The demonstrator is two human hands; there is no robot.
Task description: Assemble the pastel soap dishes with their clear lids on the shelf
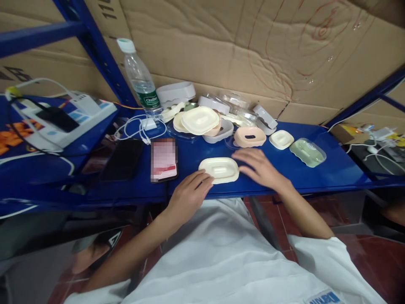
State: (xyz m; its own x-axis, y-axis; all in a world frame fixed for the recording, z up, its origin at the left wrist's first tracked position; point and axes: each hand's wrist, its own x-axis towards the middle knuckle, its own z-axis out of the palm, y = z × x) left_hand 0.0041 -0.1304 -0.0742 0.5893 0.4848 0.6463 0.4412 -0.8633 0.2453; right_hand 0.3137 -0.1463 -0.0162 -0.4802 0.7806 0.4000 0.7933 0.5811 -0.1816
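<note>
A cream, oval soap-dish-like piece [219, 170] with a raised bar in its middle lies flat on the blue tabletop in front of me. My left hand [193, 192] rests at its lower left edge, fingers stretched out and fingertips touching the rim. My right hand [257, 166] is beside the right end, palm down, with fingers apart and nothing in them. Whether its fingertips touch the rim I cannot tell. Behind the oval piece sits a peach ring-shaped piece [249, 137] with a slot, and a larger cream lid-like piece [200, 120] tops a pile.
A phone [164, 160] with a lit screen lies left, beside a dark phone [122, 159]. A water bottle [139, 80] stands at the back by a white cable [126, 126]. Rightward are a small cream piece [281, 139] and a green one [307, 153] in clear plastic. Cardboard [205, 46] walls the back.
</note>
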